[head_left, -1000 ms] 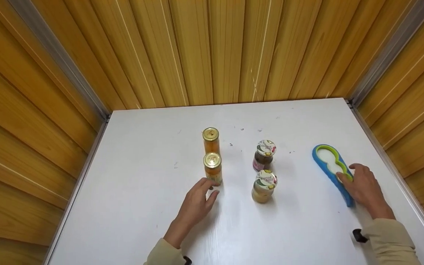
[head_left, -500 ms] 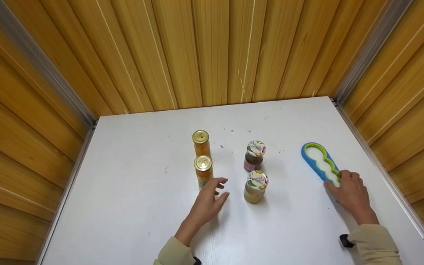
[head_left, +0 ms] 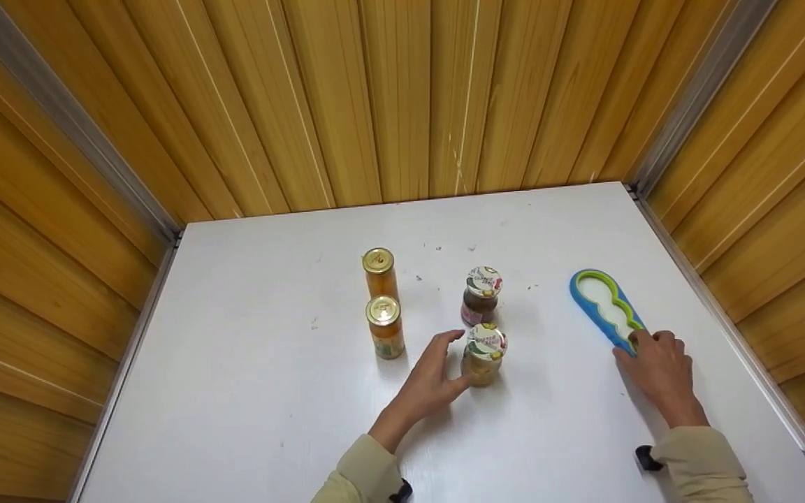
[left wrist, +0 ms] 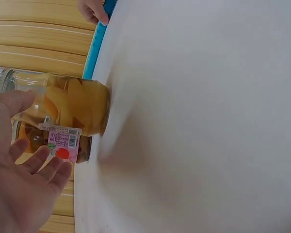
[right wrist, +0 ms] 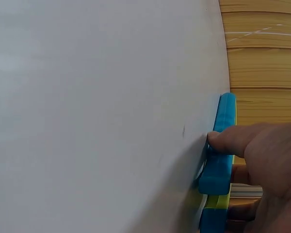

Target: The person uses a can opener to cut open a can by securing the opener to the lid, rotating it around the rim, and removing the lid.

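The pale jar [head_left: 485,355] is being flanked by the left hand [head_left: 429,388], its thumb and fingers being held apart beside the glass; whether contact is being made cannot be told. The near end of the blue-and-green tool [head_left: 593,314] is being gripped between the right hand's [head_left: 660,370] thumb and fingers.
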Tool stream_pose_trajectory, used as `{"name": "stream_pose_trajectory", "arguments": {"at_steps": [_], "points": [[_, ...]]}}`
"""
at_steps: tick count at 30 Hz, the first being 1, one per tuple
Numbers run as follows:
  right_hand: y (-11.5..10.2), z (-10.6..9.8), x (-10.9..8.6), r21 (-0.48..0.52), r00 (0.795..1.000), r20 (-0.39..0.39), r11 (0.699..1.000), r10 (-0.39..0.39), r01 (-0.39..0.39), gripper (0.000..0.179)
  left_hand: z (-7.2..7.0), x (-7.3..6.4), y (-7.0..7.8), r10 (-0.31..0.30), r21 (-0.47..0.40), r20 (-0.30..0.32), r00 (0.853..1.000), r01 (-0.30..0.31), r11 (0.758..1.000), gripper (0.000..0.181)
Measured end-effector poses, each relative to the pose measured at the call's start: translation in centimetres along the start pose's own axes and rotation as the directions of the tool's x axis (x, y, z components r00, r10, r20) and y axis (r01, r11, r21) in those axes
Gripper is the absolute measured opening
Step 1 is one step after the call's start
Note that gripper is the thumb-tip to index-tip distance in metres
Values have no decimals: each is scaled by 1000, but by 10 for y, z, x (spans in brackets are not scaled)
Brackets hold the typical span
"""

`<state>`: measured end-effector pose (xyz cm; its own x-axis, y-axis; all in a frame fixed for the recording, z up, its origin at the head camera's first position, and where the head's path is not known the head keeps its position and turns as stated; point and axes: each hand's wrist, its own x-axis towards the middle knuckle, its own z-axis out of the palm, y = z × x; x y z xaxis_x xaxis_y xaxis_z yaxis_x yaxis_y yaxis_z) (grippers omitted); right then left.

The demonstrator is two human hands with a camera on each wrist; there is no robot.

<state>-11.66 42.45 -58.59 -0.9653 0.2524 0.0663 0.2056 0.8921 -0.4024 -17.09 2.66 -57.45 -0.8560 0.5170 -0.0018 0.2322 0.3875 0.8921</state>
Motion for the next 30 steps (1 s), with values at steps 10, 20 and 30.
{"name": "stream_pose_trajectory", "arguments": {"at_steps": [10, 20, 30], "points": [[-8, 6, -2, 19, 997, -74, 1000, 4, -2, 36, 20, 12, -3, 26, -78, -16, 1000, -27, 997, 76], [-15, 12, -10, 12, 995, -91, 999, 47, -47, 38, 34, 21, 2, 21, -156, -41, 999, -27, 987, 74], [-32, 8, -24, 77, 997, -15, 994, 78, -77, 43, 44, 26, 2, -13, -208, -23, 1000, 8, 978, 73]]}}
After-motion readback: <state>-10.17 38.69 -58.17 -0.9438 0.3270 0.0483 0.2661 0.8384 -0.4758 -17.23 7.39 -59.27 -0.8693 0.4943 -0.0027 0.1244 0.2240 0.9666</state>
